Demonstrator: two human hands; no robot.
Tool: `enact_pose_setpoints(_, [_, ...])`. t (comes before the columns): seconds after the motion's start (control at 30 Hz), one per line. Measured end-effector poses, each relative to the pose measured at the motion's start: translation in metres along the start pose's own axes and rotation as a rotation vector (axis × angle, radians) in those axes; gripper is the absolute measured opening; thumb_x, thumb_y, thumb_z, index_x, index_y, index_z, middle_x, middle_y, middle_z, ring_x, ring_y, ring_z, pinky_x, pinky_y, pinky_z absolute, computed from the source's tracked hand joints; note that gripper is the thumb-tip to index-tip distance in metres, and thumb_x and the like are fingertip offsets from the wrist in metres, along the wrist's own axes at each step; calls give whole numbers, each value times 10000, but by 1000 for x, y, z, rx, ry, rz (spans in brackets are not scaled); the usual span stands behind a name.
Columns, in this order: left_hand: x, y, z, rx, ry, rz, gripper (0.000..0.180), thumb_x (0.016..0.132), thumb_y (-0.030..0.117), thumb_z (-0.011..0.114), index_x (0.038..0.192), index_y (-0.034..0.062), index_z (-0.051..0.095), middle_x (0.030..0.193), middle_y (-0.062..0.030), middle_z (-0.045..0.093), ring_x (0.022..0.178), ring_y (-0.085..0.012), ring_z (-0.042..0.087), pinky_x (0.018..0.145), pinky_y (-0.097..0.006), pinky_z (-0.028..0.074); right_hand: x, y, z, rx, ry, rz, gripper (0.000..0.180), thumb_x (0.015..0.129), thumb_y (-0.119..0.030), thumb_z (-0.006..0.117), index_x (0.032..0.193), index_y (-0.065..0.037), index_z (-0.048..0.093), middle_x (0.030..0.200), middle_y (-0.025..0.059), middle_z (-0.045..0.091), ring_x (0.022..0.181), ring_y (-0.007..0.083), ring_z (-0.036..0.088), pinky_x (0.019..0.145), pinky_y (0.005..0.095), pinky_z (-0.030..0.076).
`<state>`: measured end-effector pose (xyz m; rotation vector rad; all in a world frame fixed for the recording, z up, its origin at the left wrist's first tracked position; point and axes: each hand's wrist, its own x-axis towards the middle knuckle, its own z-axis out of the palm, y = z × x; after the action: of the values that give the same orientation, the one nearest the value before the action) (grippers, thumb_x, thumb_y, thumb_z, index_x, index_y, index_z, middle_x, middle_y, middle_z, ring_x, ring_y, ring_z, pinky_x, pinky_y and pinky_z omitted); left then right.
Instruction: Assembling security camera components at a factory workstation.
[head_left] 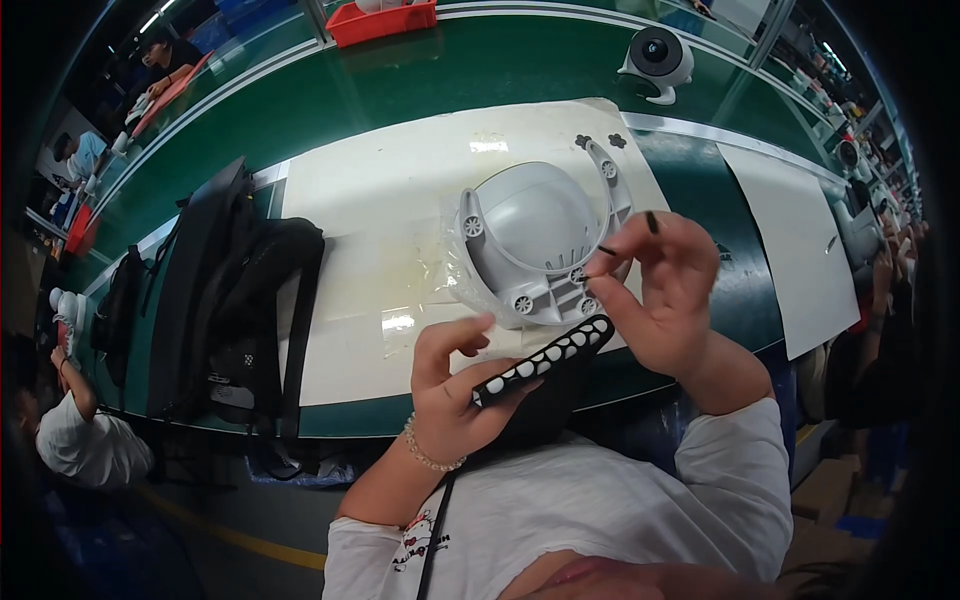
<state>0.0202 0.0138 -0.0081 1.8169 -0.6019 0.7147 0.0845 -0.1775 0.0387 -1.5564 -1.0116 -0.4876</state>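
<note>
My left hand [455, 395] grips a black strip with a row of round white spots [545, 362], held tilted in front of my chest. My right hand [660, 295] is raised just right of it, thumb and forefinger pinched on a small dark pad [588, 277]. More small black pieces show at its other fingertips. Beyond both hands lies a white plastic housing [535, 215] with a rounded dome and a curved base. Round spoked recesses sit along that base, and clear bubble wrap [462, 275] lies under its left side.
Two black flower-shaped pads [617, 141] lie on the cream board [350, 250]. At left is a black bag [255, 310]. Past the board stand a white round device with a dark lens [658, 58] and a red bin [382, 22]. Other people work along both sides.
</note>
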Motion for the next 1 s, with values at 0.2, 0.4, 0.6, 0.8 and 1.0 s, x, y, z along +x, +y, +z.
enact_pose_setpoints(0.2, [0, -6, 4, 108, -64, 7, 382, 531, 46, 770, 873, 65, 602, 1340, -217, 361, 877, -246, 562, 738, -324, 433, 1, 1, -2, -66, -95, 12, 584, 737, 140, 549, 1215, -74, 288, 939, 108, 513, 760, 127, 572, 654, 216, 472])
enact_pose_setpoints(0.4, [-4, -14, 9, 52, -22, 18, 384, 526, 32, 767, 861, 53, 581, 1322, -206, 390, 853, -228, 582, 715, -309, 422, 1, -6, -9, -542, -156, -212, 529, 671, 107, 582, 1116, -132, 426, 917, 70, 587, 733, 168, 600, 652, 294, 382])
enact_pose_setpoints(0.6, [1, -10, 10, 140, -68, 17, 324, 552, 31, 747, 835, 55, 591, 1324, -185, 397, 843, -211, 580, 703, -303, 401, -7, -33, -8, -963, -460, -390, 488, 739, -136, 546, 1182, -315, 446, 931, 51, 579, 834, 212, 616, 626, 255, 330])
enact_pose_setpoints(0.8, [-2, -13, 8, 128, 7, 44, 309, 556, 34, 743, 829, 49, 598, 1327, -178, 395, 823, -211, 579, 687, -304, 395, 10, -40, -13, -733, -556, -212, 534, 713, -73, 578, 1188, -269, 432, 1073, 111, 560, 867, 253, 604, 755, 306, 402])
enact_pose_setpoints(1.0, [-2, -14, 10, 95, -18, 50, 325, 561, 30, 741, 845, 42, 585, 1330, -182, 391, 817, -224, 581, 691, -314, 399, -3, -22, -9, -568, -327, -209, 551, 691, 70, 548, 1158, -172, 384, 1169, 178, 513, 904, 249, 609, 972, 432, 304])
